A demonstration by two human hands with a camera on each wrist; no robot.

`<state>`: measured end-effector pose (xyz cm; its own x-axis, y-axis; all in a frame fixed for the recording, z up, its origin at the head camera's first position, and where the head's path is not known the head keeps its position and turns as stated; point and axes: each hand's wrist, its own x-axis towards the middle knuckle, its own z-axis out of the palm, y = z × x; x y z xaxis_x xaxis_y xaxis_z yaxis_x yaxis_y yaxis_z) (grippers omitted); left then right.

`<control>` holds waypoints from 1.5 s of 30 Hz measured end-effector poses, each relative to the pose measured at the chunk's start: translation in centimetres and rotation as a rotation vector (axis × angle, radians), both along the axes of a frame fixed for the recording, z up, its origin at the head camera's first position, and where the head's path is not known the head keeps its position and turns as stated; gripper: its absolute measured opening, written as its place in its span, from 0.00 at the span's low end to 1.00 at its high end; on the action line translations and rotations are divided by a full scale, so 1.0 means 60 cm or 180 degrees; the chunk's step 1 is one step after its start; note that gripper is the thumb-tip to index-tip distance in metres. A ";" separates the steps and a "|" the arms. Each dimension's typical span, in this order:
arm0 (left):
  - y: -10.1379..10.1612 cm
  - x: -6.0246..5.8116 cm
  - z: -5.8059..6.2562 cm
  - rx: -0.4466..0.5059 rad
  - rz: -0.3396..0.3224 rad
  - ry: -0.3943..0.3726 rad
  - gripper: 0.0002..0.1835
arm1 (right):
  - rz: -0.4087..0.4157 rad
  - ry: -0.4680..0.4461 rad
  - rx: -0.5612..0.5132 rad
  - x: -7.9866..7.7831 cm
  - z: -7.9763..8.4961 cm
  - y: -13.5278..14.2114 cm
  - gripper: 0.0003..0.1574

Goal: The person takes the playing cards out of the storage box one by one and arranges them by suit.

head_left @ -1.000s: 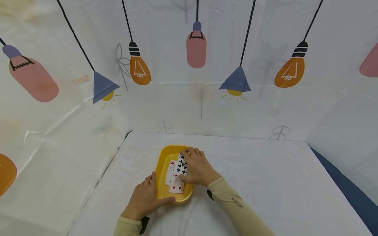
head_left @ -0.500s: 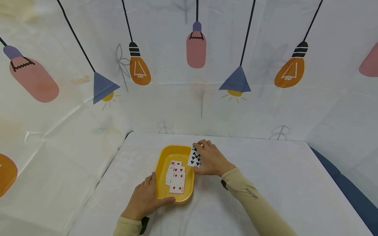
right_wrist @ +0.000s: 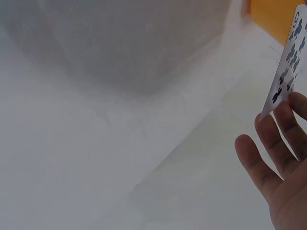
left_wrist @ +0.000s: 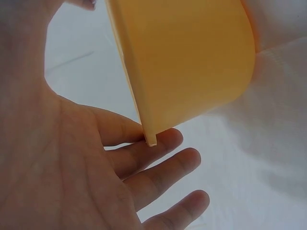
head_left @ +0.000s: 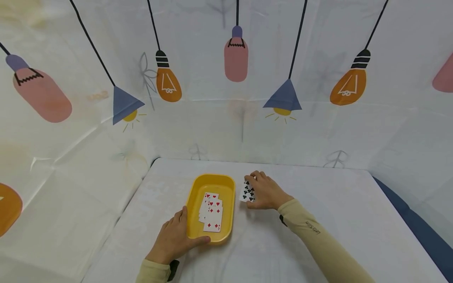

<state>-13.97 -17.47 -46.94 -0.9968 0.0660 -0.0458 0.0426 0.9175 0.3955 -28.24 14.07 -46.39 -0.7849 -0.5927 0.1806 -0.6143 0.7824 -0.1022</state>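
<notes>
My right hand (head_left: 267,191) pinches a playing card (head_left: 247,192) between fingers and thumb, just right of the yellow tray (head_left: 231,212). Clubs and a 9 show on the card (right_wrist: 288,57) in the right wrist view. Inside the tray lie several overlapping playing cards (head_left: 212,221), face up, with red hearts and diamonds on them. My left hand (head_left: 173,238) rests against the tray's lower left corner, fingers along its left side and thumb at the near rim. Its fairly straight fingers (left_wrist: 160,177) touch the tray rim in the left wrist view.
The tray stands on a white-covered table (head_left: 318,220), left of the middle. Behind it hangs a pale sheet (head_left: 212,129) printed with lamps and bulbs. A dark blue area (head_left: 414,220) lies past the table's right edge.
My right hand has lifted the clubs card off the pile and carried it rightward, out past the tray's right rim. The left hand has stayed at the tray.
</notes>
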 end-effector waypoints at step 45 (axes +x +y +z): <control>0.000 0.000 0.000 0.0031 -0.0019 0.0011 0.74 | 0.0023 -0.0740 0.0239 -0.024 -0.080 0.033 0.55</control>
